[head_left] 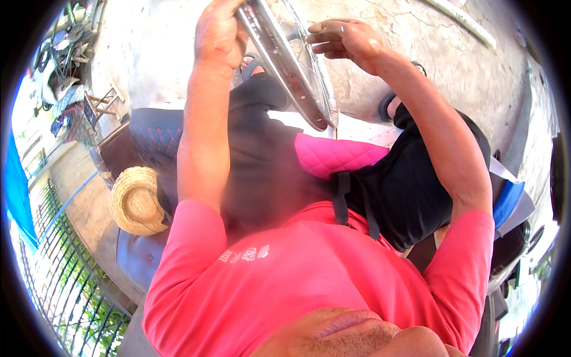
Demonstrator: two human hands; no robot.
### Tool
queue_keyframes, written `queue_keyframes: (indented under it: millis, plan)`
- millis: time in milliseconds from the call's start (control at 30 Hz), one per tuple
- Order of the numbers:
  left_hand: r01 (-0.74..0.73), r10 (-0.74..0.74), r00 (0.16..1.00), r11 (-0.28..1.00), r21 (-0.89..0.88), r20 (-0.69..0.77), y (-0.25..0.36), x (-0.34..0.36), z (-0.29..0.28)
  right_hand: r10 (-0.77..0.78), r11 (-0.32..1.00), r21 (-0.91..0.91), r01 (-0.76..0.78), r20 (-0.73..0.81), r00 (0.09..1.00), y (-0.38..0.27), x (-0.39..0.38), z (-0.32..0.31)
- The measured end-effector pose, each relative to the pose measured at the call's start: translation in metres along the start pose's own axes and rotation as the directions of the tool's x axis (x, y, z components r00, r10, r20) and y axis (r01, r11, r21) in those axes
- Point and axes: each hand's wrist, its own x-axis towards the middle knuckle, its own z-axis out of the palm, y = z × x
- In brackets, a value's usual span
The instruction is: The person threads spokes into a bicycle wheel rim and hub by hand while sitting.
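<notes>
A silvery bicycle wheel with thin spokes stands tilted in front of me, its rim seen nearly edge-on. My left hand is closed around the rim at the upper left; its fingertips are partly hidden. On the other side, my right hand reaches toward the spokes with its fingers stretched out and apart. I cannot tell whether its fingertips touch a spoke. The low end of the wheel comes down between my knees, near a pink quilted pad.
A straw hat lies to my left beside a dark quilted seat. A small wooden stool and a heap of bicycle parts stand farther left. A white pipe lies on the concrete floor at the far right.
</notes>
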Motion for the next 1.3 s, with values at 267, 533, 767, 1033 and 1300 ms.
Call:
queue_keyframes:
  millis: [267,533,767,1033,1300]
  plan:
    - [0.080,-0.022,0.872,0.992,-0.097,0.490,-0.025,0.008,0.040,-0.153,0.988,-0.026,0.151,-0.240,0.959,-0.026,-0.004,-0.014]
    - [-0.135,-0.003,0.850,0.966,0.223,0.528,-0.006,-0.010,0.039,-0.176,0.976,0.077,0.202,-0.258,0.950,-0.020,-0.010,-0.056]
    - [-0.494,0.294,0.797,0.819,0.290,0.528,-0.037,-0.007,0.029,-0.091,0.981,0.142,0.136,-0.287,0.954,-0.015,-0.001,-0.072]
    - [-0.429,0.218,0.860,0.798,0.423,0.462,-0.093,-0.104,0.075,-0.015,0.947,0.295,0.126,-0.351,0.936,-0.011,0.008,-0.084]
    - [-0.382,0.043,0.808,0.798,0.467,0.588,-0.091,-0.111,0.072,-0.004,0.871,0.423,0.251,-0.505,0.863,-0.006,0.017,-0.076]
